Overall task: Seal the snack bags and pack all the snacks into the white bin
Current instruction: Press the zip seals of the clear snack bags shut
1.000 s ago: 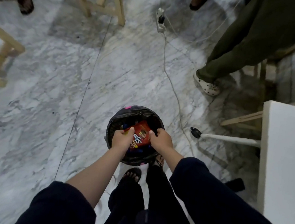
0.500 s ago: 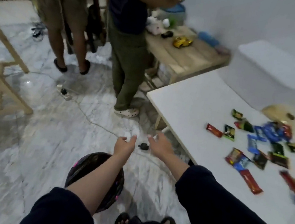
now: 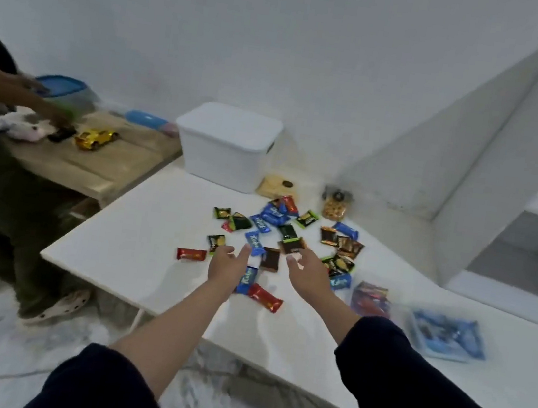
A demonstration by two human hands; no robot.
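A white surface fills the middle of the view, set against a pale wall, with a lower wooden bench butting its far-left edge. At the back of the surface stands the white bin, its lid on, well apart from both hands. Between the bin and the hands lies a loose scatter of small snack packets in blue, green, red and brown wrappers. To the right of them, near the front edge, rest a blurred blue snack bag and a smaller red-and-blue bag. A clear bag of round snacks sits at the far right of the scatter, near the wall. The left hand, fingers spread and empty, hovers over a blue packet, just beside a red packet. The right hand, likewise spread and holding nothing, reaches out beside a brown packet. On the bench, another person's arm stretches toward a yellow toy car.
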